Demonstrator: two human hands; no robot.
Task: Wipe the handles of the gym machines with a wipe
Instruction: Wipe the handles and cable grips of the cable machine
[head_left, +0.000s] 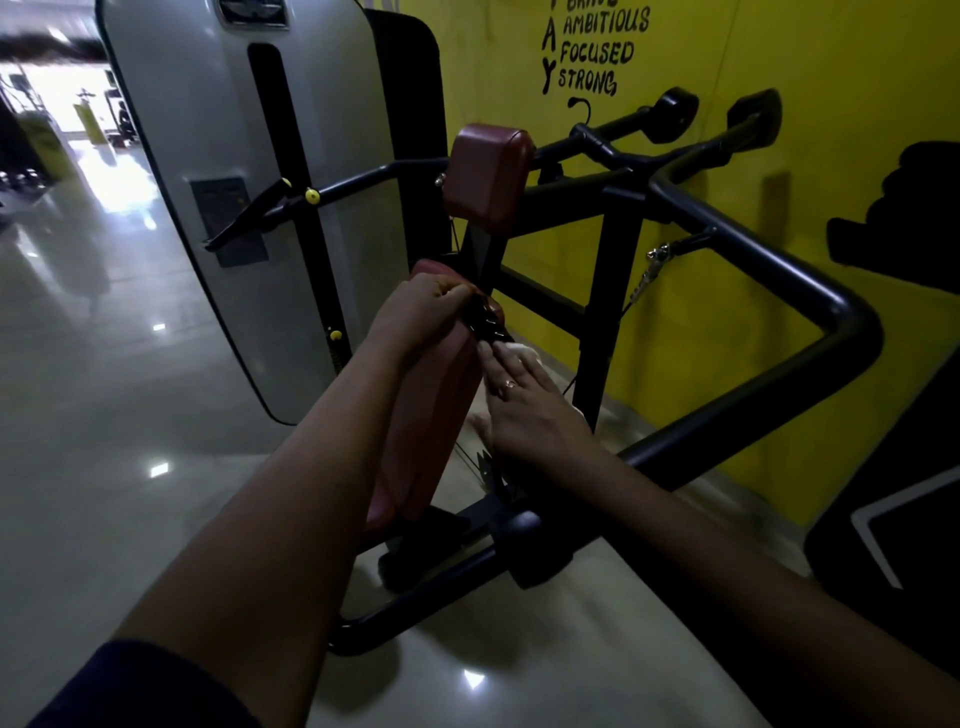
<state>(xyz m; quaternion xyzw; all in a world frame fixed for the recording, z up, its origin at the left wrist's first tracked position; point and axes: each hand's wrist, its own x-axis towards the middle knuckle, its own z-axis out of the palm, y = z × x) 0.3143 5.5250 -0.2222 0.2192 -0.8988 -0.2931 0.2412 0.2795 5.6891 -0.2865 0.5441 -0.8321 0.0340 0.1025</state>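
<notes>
Left hand (418, 317) and right hand (524, 410) reach forward on bare forearms and sit close together without touching, at the top of a long red pad (436, 415) on a gym machine. The left hand's fingers are curled tight round the pad's top end, knuckles against a small black knob (483, 322) fixed there. The right hand lies nearly flat just right of the pad, fingers straight and together, a ring (508, 385) on one finger, fingertips touching the underside of the knob. A white wipe (524, 356) sits under those fingers, showing past the fingertips and at the edge of the hand; the surface beneath it is hidden by the hand. A smaller red pad (488, 176) stands above. Black tube frame (779, 275) bends round to the right, in front of a yellow wall (831, 78) with painted lettering. A grey cover (208, 130) rises on the left over a glossy pale floor (104, 415).
</notes>
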